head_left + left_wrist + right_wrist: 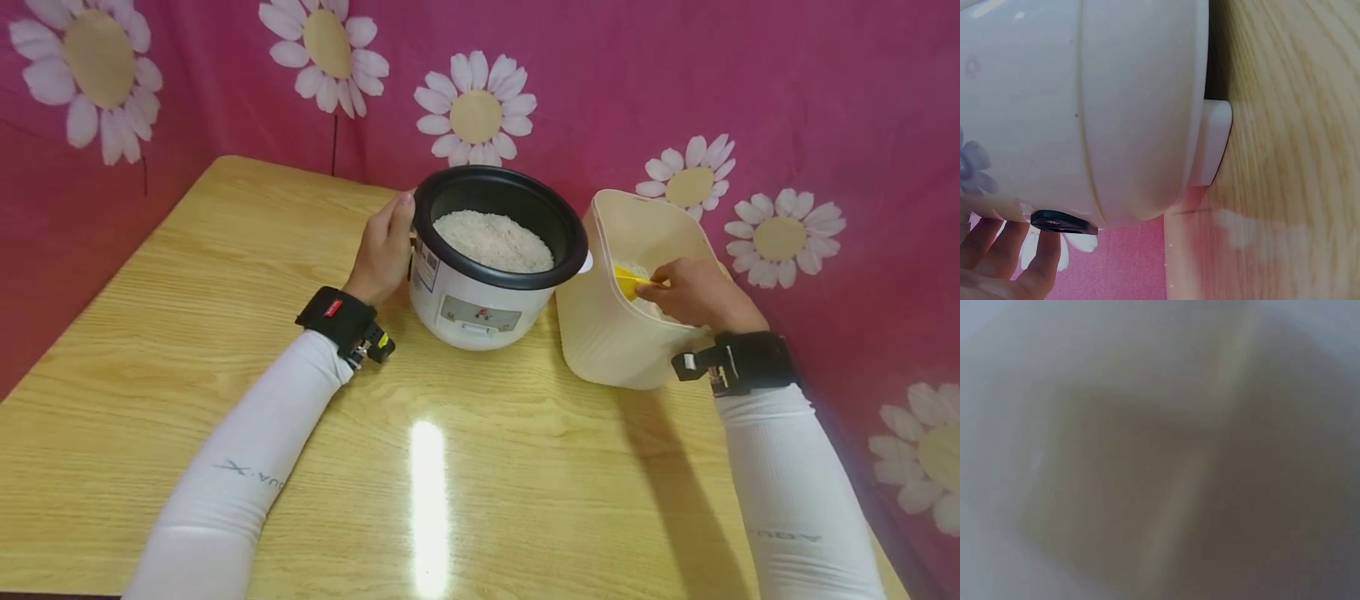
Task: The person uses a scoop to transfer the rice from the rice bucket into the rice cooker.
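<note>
A white rice cooker point(480, 312) with a black rim stands on the table, with white rice point(495, 242) heaped inside. My left hand point(382, 254) holds its left side, thumb up near the rim; in the left wrist view, fingers point(1044, 256) meet the wall beside a dark socket point(1060, 221). To the cooker's right stands a tall cream bin point(607, 333) with some rice inside. Reaching over its near right rim, my right hand point(697, 292) pinches the handle of a yellow scoop point(630, 282); the scoop's lower part is partly hidden. The right wrist view is badly blurred.
The wooden table point(315, 467) reaches toward me, with a bright light reflection on it. A pink cloth wall point(585, 92) with large daisies closes off the back and sides, close behind the cooker and bin. Straps with cameras sit on both wrists.
</note>
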`<state>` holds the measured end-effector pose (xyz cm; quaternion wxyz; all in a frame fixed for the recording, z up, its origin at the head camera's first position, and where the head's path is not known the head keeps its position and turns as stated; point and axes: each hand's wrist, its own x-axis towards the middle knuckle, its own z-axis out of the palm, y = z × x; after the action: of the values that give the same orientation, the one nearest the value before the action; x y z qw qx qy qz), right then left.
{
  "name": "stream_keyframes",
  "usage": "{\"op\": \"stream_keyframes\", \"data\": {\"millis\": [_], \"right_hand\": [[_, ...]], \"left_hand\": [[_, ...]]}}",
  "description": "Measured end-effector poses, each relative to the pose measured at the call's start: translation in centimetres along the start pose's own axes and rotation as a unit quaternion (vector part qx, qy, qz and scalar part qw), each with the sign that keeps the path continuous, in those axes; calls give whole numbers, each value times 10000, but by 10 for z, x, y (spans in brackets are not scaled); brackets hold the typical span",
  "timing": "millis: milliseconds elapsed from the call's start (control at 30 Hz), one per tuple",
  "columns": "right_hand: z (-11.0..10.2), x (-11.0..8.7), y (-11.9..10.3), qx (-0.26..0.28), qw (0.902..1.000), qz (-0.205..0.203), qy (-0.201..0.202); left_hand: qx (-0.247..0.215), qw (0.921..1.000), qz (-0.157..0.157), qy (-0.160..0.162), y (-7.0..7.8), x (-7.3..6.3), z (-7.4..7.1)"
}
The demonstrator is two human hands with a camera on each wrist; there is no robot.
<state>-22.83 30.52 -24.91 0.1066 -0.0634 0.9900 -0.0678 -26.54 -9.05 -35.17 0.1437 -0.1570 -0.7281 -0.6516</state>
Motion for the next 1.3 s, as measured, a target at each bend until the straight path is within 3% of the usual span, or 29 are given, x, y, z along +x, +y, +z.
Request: {"op": "stream_keyframes", "data": {"millis": [133, 367, 733, 1033, 1300], "right_hand": [[-5, -3, -1, 225, 9996, 159, 33], [-15, -11, -5, -209, 9990, 337, 180], [-18, -25, -3, -204, 9976, 526, 400], [-14, -36, -3, -292, 9953, 343, 857], [-15, -47, -1, -310, 9923, 425, 1125]], "left_hand": [[16, 10000, 28, -6, -2, 0, 0], [30, 10000, 29, 1, -2, 0, -2], [16, 10000, 25, -46, -6, 0, -1], [66, 9999, 7, -81, -5, 0, -1], [49, 10000, -1, -82, -4, 1, 0]]}}
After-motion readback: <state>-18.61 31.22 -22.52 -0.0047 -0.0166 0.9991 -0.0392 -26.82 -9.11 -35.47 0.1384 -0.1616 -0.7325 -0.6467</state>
